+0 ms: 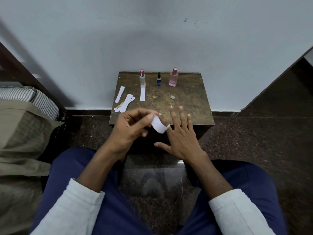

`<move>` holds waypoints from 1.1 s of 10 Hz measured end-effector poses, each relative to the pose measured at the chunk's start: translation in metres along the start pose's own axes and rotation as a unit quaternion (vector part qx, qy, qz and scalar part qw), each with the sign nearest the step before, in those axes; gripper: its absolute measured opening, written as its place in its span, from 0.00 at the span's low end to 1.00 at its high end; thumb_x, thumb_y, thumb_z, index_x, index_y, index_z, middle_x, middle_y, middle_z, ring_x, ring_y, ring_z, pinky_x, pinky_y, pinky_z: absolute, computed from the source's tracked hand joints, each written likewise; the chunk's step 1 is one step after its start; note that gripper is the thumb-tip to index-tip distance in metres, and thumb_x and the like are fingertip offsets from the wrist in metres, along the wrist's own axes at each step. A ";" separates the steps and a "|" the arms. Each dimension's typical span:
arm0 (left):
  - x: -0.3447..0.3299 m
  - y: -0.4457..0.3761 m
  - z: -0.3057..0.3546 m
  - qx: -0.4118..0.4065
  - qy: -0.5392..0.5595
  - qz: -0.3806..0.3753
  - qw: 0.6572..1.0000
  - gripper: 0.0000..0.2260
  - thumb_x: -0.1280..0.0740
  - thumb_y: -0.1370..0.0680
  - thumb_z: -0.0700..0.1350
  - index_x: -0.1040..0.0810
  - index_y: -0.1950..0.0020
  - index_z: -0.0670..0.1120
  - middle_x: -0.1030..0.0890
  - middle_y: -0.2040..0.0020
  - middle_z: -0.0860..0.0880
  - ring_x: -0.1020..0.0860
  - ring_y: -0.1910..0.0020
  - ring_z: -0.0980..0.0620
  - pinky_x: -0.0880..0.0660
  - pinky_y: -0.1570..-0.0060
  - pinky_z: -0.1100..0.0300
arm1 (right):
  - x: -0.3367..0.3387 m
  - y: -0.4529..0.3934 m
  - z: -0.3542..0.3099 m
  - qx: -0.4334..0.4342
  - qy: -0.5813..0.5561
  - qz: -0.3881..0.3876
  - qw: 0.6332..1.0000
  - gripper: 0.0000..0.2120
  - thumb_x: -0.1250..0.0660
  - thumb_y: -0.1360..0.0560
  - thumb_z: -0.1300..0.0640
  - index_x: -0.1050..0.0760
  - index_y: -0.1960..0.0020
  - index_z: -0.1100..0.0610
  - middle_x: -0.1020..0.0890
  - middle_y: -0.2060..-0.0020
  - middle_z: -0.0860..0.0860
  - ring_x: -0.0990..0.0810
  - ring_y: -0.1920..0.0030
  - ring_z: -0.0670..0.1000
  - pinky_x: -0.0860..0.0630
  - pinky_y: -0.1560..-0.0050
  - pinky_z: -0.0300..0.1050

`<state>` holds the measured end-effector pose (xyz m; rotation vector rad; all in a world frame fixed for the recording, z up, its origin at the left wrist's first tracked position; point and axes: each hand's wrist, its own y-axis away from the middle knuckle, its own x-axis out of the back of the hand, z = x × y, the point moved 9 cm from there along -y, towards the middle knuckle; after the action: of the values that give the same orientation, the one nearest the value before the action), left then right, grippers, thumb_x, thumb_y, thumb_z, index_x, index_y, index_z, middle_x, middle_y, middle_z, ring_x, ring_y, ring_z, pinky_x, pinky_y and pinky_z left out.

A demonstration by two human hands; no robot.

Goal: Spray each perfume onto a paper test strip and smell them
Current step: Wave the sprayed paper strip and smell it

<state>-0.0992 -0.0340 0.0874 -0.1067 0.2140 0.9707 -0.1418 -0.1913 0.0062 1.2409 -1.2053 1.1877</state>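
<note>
Table [186, 99] holds three bottles, clear [142, 80], blue [158, 80], pink [173, 78], one strip [142, 94] laid before the clear one, spares [124, 101] left; left hand [130, 129] pinches a curled strip [159, 125], right hand [181, 133] spread, so probably two left.

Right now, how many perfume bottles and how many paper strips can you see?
Perfume bottles: 3, clear, blue, pink.
Paper strips: about 5. One bent in the hands, one below the clear bottle, one apart, roughly two piled.
Total: about 8.
</note>
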 end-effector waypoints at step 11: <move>0.008 -0.002 -0.037 0.028 -0.444 -0.117 0.888 0.04 0.21 0.22 0.50 0.11 0.51 0.51 0.12 0.59 0.54 0.15 0.61 0.58 0.19 0.57 0.58 | -0.028 0.004 0.020 -0.036 -0.007 -0.110 0.993 0.51 0.41 0.23 0.25 0.68 0.16 0.45 0.69 0.18 0.63 0.73 0.21 0.72 0.64 0.22 0.76</move>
<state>-0.0980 -0.0356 0.0495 0.3625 -0.6074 0.6887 -0.1462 -0.2106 -0.0224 1.2930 -1.0803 0.9674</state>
